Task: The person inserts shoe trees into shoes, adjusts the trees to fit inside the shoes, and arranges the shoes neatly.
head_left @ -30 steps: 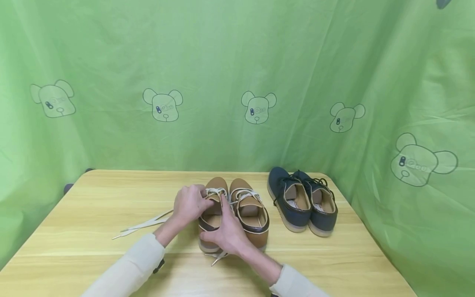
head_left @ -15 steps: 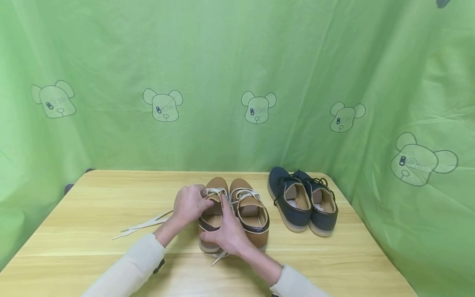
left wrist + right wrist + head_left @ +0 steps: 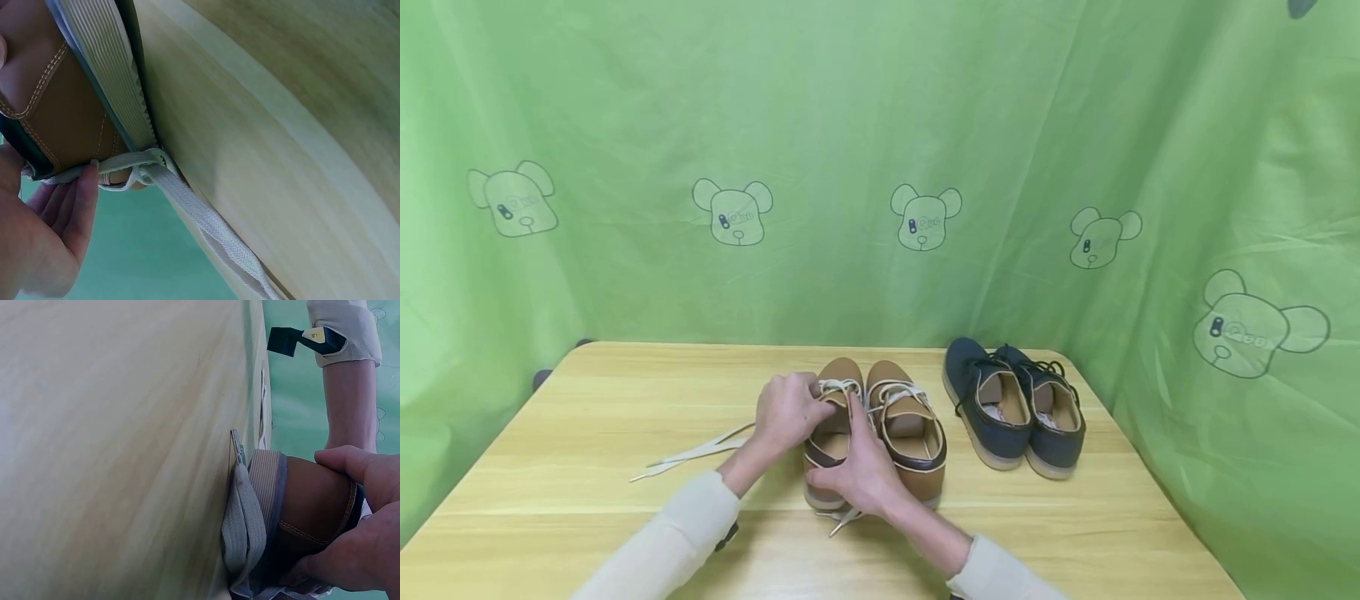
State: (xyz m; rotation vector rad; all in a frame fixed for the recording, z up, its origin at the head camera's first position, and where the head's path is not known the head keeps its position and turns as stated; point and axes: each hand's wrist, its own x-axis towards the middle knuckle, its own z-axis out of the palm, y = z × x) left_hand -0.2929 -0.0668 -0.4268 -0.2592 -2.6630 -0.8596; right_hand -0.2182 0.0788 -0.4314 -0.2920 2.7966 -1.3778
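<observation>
Two brown shoes stand side by side at the middle of the table, toes pointing away. My left hand (image 3: 786, 412) pinches the left brown shoe (image 3: 841, 367) by the edge of its opening, beside the laces, with the thumb on the inner side. From the right, my right hand (image 3: 865, 471) grips the same shoe, thumb at its heel and fingers along its inner side. Its loose cream shoelace (image 3: 212, 225) trails left over the table, and another lace end (image 3: 244, 525) lies by the heel. The right brown shoe (image 3: 886, 372) has its lace threaded across the tongue.
A pair of dark navy shoes (image 3: 996, 429) with black laces stands at the right side of the wooden table (image 3: 587, 417). Behind and beside the table hangs a green curtain (image 3: 827, 275) printed with bear heads.
The head view has shifted very slightly. Both hands keep the same hold on the left brown shoe.
</observation>
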